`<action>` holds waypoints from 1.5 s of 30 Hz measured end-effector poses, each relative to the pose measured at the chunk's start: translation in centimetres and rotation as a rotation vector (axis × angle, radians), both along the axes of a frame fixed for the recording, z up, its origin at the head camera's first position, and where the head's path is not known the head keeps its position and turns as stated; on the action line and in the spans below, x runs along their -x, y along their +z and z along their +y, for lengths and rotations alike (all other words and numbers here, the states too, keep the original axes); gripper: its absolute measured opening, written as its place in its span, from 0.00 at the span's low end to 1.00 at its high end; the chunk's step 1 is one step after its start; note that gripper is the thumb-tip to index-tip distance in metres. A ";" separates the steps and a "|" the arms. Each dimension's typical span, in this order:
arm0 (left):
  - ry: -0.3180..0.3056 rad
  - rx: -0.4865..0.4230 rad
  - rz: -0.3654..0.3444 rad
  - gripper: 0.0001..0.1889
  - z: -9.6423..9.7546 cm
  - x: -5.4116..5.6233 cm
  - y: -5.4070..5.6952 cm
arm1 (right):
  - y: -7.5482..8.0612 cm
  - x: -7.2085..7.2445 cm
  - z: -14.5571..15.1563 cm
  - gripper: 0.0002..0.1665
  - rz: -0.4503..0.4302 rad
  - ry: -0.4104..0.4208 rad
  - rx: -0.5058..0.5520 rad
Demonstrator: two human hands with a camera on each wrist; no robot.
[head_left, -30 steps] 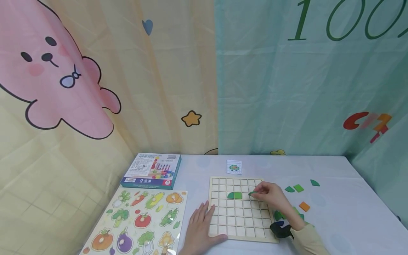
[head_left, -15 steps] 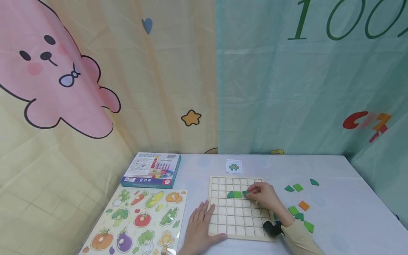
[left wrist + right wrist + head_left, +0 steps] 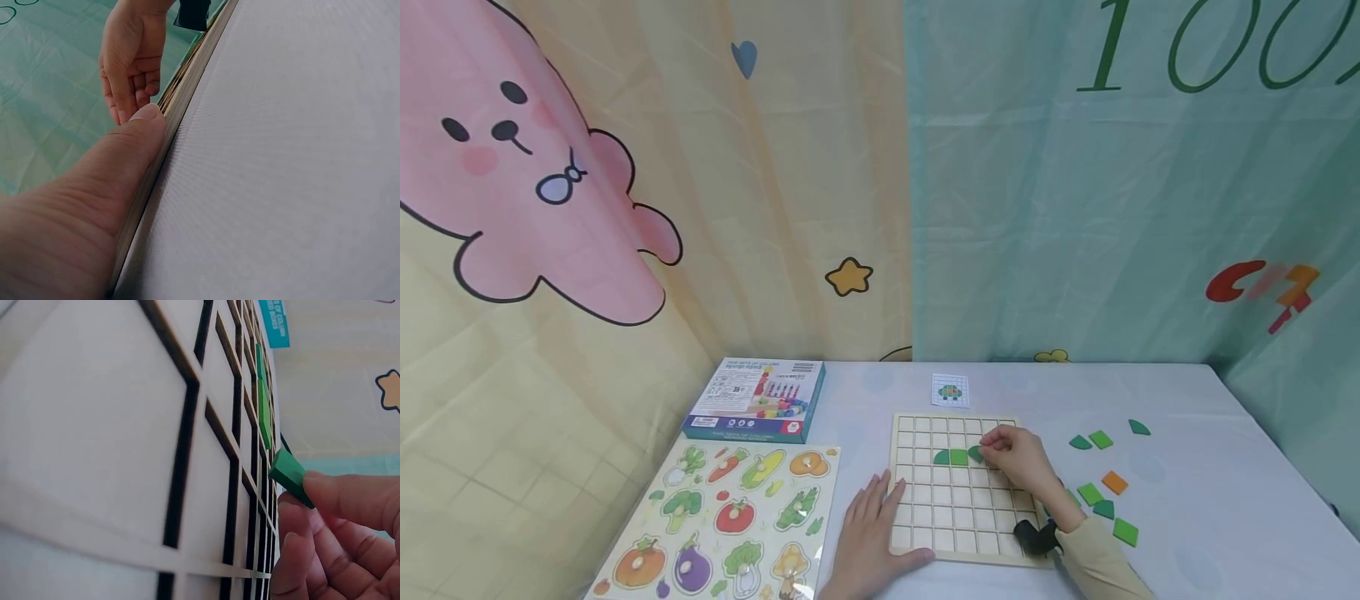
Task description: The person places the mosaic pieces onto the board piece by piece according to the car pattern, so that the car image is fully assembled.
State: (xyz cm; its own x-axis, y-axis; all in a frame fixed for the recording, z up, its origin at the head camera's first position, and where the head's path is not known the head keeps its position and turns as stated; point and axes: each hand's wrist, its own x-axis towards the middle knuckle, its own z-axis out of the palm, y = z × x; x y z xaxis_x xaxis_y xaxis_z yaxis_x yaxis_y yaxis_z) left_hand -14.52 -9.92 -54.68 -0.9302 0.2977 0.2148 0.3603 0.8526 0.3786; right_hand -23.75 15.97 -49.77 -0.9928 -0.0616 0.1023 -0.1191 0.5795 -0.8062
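The right hand (image 3: 1018, 458) pinches a dark green piece (image 3: 290, 475) between thumb and fingers, and this piece is over the wooden grid board (image 3: 942, 517), near the cell just to the right of a light green square (image 3: 958, 457). In the right wrist view the piece is tilted, with one end toward the grid; because the angle is so flat, I cannot say surely if it touches the board. The left hand (image 3: 868, 542) is spread, its straight fingers at the left edge of the board and its thumb resting on the near edge, which probably keeps the board steady. Concerning the progress, the work seems to be at its beginning: only a dark green quarter-round (image 3: 942, 457) and the light green square are lying in the grid, side by side, and the held piece would be the third. Most visible cells have nothing inside. On the bench (image 3: 1210, 467), to the right, several pieces are not yet placed, among them an orange square (image 3: 1115, 482), a far curved piece (image 3: 1139, 427) and a near green square (image 3: 1125, 532). The small card (image 3: 951, 391) behind the board shows a figure in green and orange, possibly the model, so I judge that much remains.
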 end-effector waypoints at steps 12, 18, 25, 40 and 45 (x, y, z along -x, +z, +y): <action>-0.003 0.001 0.010 0.54 0.0 0.0 0.0 | 0.6 -0.5 -0.1 0.04 -0.022 -0.019 -0.058; 0.002 0.007 0.017 0.54 0.0 0.0 0.0 | 0.6 -0.6 -0.1 0.07 -0.043 -0.033 -0.092; -0.007 0.004 0.001 0.53 0.1 0.0 0.2 | 0.4 -0.5 -0.3 0.04 -0.065 -0.016 -0.084; -0.001 0.000 -0.034 0.54 0.0 -0.1 0.5 | 0.5 -0.8 -0.2 0.03 -0.105 0.024 -0.135; -0.002 0.016 -0.023 0.54 0.0 0.0 0.3 | 0.3 -1.0 0.3 0.05 -0.094 0.054 -0.133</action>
